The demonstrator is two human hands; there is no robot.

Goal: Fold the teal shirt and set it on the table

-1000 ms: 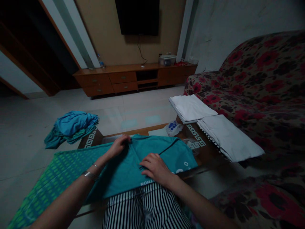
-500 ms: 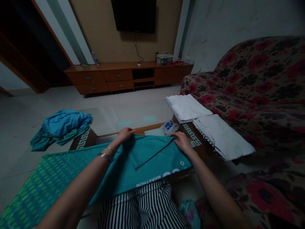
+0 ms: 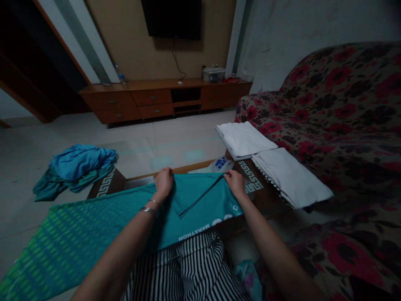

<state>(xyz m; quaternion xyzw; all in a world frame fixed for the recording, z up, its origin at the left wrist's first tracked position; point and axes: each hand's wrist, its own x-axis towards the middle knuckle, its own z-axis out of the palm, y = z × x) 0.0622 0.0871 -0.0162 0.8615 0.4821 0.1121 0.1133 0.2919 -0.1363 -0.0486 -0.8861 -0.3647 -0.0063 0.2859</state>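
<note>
A teal shirt (image 3: pixel 184 196) is laid lengthwise across the low table (image 3: pixel 105 184), with its green-patterned part stretched out to the left and its white lettering along the near side, just beside the striped clothing (image 3: pixel 178 267) of the person. Its far edge is held by both hands, well apart from each other. By the left hand (image 3: pixel 164 182) this edge is gripped with the fingers curled in closely, although the fingertips are partly hidden. By the right hand (image 3: pixel 235 182) the far right corner, where a dark trim line ends, is pinched between thumb and fingers, with almost no gap. The edge is probably held at two points so that the cloth between them is pulled straight. A rumpled blue and green pile (image 3: pixel 75 163) is placed at the left end, and two folded white stacks, a farther one (image 3: pixel 247 140) and a nearer one (image 3: pixel 291 177), at the right end beside the flowered sofa (image 3: pixel 344 100); by this arrangement, it seems, the middle is left for the shirt
</note>
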